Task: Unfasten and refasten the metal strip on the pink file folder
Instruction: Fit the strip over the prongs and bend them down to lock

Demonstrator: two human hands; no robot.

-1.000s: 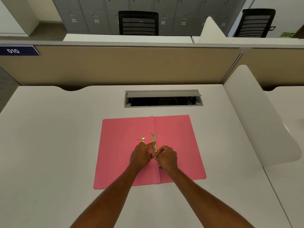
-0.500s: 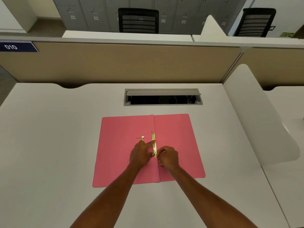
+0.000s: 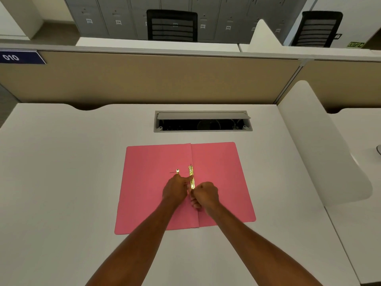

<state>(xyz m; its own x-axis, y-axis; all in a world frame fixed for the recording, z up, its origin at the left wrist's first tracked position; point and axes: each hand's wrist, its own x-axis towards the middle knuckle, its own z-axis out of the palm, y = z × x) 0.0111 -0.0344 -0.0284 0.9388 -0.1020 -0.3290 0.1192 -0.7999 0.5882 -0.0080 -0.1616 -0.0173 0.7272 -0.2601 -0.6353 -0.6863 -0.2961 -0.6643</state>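
Note:
The pink file folder (image 3: 148, 195) lies open and flat on the white desk. A gold metal strip (image 3: 191, 176) runs along its centre fold, its far end free and its near end hidden between my hands. A small gold piece (image 3: 177, 171) with a thin prong lies on the left leaf. My left hand (image 3: 175, 189) rests on the left leaf with its index finger stretched onto the strip. My right hand (image 3: 206, 195) is curled into a fist at the strip's near end, pinching it.
An open cable tray slot (image 3: 203, 122) sits in the desk behind the folder. A tan partition (image 3: 144, 79) closes the desk's far side, and a white curved divider (image 3: 321, 145) stands on the right. Office chairs and grey lockers stand beyond.
Both hands stay at the strip's near end; the right fist has tightened slightly. The view has shifted a little; the folder has not moved.

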